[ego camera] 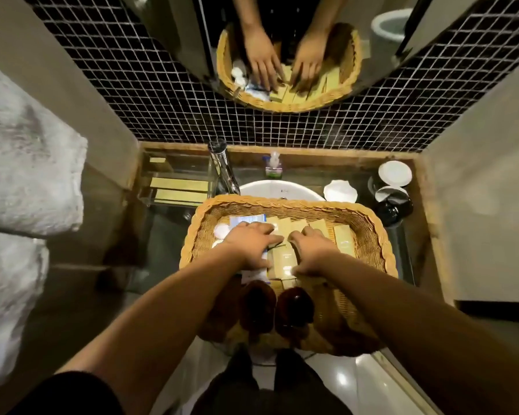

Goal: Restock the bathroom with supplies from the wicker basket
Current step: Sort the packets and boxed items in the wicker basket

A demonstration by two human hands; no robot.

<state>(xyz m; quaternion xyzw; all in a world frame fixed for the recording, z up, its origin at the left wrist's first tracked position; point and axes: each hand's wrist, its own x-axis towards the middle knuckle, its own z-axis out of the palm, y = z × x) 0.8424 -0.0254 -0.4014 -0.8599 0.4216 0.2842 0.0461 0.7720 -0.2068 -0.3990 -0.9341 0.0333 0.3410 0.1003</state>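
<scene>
A wicker basket (372,232) rests over the white sink (270,188). It holds several tan supply boxes (343,238), a blue-and-white packet (247,220), small white round items (221,231) and two dark brown bottles (294,307) at its near end. My left hand (252,245) lies palm down on the packets and boxes at the left middle, fingers spread. My right hand (310,250) lies flat on the tan boxes beside it. Whether either hand grips anything cannot be told.
A clear tray (150,169) at the back left of the counter holds tan boxes (179,184). A chrome tap (224,172), a soap pump bottle (274,166), a white dish (340,191) and black cups with white lids (394,187) stand behind the basket. White towels (21,163) hang at left. A mirror (285,55) is above.
</scene>
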